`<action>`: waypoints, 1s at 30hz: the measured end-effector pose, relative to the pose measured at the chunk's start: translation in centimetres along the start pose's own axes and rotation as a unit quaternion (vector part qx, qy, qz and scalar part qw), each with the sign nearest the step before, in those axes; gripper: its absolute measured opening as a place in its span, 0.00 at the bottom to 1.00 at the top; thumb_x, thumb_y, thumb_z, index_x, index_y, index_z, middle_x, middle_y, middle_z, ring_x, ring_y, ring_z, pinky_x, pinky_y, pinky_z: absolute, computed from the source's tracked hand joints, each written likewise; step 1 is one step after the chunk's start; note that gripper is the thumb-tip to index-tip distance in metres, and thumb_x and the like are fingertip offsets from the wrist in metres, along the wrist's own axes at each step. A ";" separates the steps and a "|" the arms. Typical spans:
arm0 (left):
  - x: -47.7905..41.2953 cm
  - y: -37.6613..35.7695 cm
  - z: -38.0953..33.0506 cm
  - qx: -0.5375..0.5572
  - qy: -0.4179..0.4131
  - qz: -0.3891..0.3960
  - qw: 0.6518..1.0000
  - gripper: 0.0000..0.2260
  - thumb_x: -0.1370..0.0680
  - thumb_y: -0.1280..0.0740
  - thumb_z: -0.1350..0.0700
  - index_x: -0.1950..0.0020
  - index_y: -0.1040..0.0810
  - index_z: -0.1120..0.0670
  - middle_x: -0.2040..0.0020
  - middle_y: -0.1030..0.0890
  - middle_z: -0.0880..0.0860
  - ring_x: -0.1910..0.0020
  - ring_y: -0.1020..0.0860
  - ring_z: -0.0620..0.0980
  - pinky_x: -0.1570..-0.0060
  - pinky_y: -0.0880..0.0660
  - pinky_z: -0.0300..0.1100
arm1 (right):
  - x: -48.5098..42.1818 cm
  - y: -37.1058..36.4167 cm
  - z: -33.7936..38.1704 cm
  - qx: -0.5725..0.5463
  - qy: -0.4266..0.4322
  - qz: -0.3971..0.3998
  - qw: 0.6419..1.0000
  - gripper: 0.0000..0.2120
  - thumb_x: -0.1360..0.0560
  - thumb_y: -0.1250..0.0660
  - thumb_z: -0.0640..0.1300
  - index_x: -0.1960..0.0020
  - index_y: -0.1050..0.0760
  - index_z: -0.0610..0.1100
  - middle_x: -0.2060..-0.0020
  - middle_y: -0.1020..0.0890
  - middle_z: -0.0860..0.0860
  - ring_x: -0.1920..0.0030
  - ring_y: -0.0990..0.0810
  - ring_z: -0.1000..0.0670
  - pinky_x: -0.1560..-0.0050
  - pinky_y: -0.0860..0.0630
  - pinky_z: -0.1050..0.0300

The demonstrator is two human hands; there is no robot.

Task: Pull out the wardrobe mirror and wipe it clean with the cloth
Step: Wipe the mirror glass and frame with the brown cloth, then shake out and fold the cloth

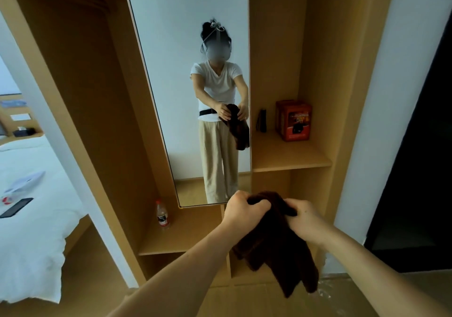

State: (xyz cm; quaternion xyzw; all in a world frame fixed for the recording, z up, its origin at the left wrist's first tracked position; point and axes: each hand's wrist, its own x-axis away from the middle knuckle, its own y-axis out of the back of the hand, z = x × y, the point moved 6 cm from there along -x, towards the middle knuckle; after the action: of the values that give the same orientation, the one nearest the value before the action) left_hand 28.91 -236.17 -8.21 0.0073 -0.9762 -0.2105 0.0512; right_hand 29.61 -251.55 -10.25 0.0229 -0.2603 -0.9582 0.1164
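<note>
Both hands, left hand [241, 210] and right hand [305, 221], bunched tight on a dark brown cloth [276, 243], tall mirror [190, 84] just beyond, standing out from the wooden wardrobe [318, 72].

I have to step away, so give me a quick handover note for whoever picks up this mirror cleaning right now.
Left hand: shut on the brown cloth, gripping its top.
Right hand: also shut on the cloth's top; the rest hangs loose below.
Mirror: already pulled out, facing the person, standing between the hanging bay and the shelves of the wardrobe.
Done: mirror out, cloth in hand.
Left: cloth is not touching the glass yet; bunch it up and wipe the mirror.
</note>
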 end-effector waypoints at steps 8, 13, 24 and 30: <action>1.7 -2.5 -2.1 0.123 0.008 -0.016 0.992 0.10 0.24 0.37 0.54 0.43 0.25 0.49 0.52 0.20 0.50 0.53 0.20 0.50 0.49 0.21 0.48 | 2.1 2.8 1.5 -0.018 0.001 -0.045 0.999 0.14 0.21 0.41 0.48 0.36 0.28 0.53 0.52 0.22 0.61 0.52 0.22 0.60 0.59 0.25 0.64; 1.8 -2.8 -3.0 0.151 0.023 -0.047 0.987 0.11 0.23 0.37 0.54 0.40 0.24 0.50 0.52 0.20 0.50 0.53 0.20 0.50 0.48 0.21 0.47 | 3.5 3.0 2.7 -0.109 -0.054 -0.015 0.992 0.23 0.20 0.47 0.59 0.32 0.30 0.49 0.43 0.23 0.57 0.50 0.26 0.61 0.58 0.30 0.70; 4.2 -3.8 -4.1 0.291 0.140 0.059 0.945 0.13 0.27 0.31 0.51 0.44 0.24 0.53 0.49 0.20 0.55 0.51 0.21 0.53 0.60 0.24 0.43 | 4.4 4.3 4.2 -0.090 -0.019 -0.013 0.996 0.06 0.23 0.37 0.44 0.51 0.22 0.52 0.62 0.15 0.53 0.62 0.16 0.55 0.67 0.25 0.66; 3.7 -2.1 -6.6 0.146 0.000 0.122 0.982 0.19 0.30 0.26 0.59 0.42 0.23 0.50 0.47 0.18 0.52 0.49 0.19 0.50 0.47 0.21 0.46 | 4.1 6.0 6.0 -0.067 0.006 -0.081 0.994 0.11 0.22 0.40 0.41 0.54 0.21 0.52 0.61 0.16 0.49 0.62 0.17 0.51 0.66 0.24 0.61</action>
State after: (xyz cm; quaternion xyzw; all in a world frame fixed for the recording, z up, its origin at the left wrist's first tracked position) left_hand 25.88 -240.96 -2.71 -0.1043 -0.9900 -0.0576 0.0749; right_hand 26.30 -254.62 -2.00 0.0422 -0.1922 -0.9796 0.0415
